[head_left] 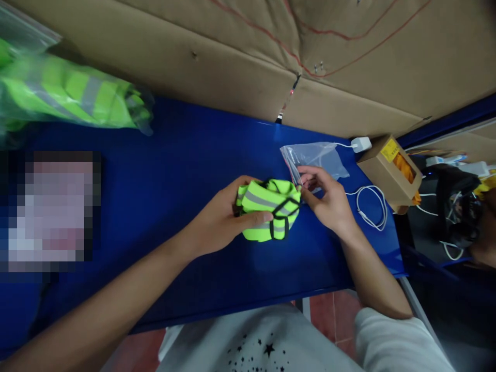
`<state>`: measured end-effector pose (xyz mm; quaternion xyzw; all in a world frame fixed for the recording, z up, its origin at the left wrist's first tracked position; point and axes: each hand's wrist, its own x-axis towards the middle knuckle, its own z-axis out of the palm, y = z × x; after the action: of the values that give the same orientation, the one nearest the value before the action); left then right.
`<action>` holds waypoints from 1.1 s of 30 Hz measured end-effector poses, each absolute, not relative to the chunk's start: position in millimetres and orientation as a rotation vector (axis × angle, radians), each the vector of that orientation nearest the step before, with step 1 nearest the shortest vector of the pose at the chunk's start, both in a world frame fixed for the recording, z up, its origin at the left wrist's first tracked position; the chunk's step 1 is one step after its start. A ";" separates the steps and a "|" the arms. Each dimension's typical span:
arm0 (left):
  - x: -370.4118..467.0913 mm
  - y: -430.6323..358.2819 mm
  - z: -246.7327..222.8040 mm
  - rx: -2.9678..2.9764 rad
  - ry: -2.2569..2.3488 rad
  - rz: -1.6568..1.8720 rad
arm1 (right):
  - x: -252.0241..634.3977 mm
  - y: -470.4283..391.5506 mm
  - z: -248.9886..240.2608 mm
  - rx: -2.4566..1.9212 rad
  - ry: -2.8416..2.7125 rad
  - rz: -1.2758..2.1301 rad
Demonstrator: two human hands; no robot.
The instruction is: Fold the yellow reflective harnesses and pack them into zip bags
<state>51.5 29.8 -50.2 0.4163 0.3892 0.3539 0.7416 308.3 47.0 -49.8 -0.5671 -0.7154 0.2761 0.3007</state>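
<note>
A neon yellow-green reflective vest (267, 202), with grey bands and black straps, is rolled into a compact bundle above the table. My left hand (217, 222) is closed around its left side, the thumb lying across the front. At the right, my right hand (327, 199) pinches the open-end edge of a clear plastic zip bag (323, 157), close against the bundle's right side. The bag lies flat on the table behind that hand, and its near part is hidden by the fingers.
On the blue table (186, 165), a clear bag of similar vests (77, 93) lies far left, above a pixelated rectangle (54, 206). To the right are a white charger (361, 144), a coiled white cable (382, 219) and a cardboard box (377, 168). A cardboard-covered wall (240, 77) rises behind.
</note>
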 end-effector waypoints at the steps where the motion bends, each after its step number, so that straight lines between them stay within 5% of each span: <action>1: 51.0 29.3 -50.3 0.942 0.834 0.731 | 306.5 45.1 -47.1 -1.454 -1.915 0.734; 11: 58.5 20.5 -49.2 1.066 0.910 0.755 | 289.8 31.2 -36.3 -1.224 -2.096 0.672; 24: 55.7 19.2 -42.0 0.899 0.885 0.727 | 297.8 36.8 -34.0 -1.159 -1.732 1.020; 33: 58.4 16.8 -47.6 1.167 1.054 0.726 | 286.6 17.2 -21.5 -1.082 -2.109 0.531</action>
<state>58.4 16.8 -47.6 0.5133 0.4636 0.3191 0.6479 286.6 17.2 -21.5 -0.4176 -0.8137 0.2050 0.3486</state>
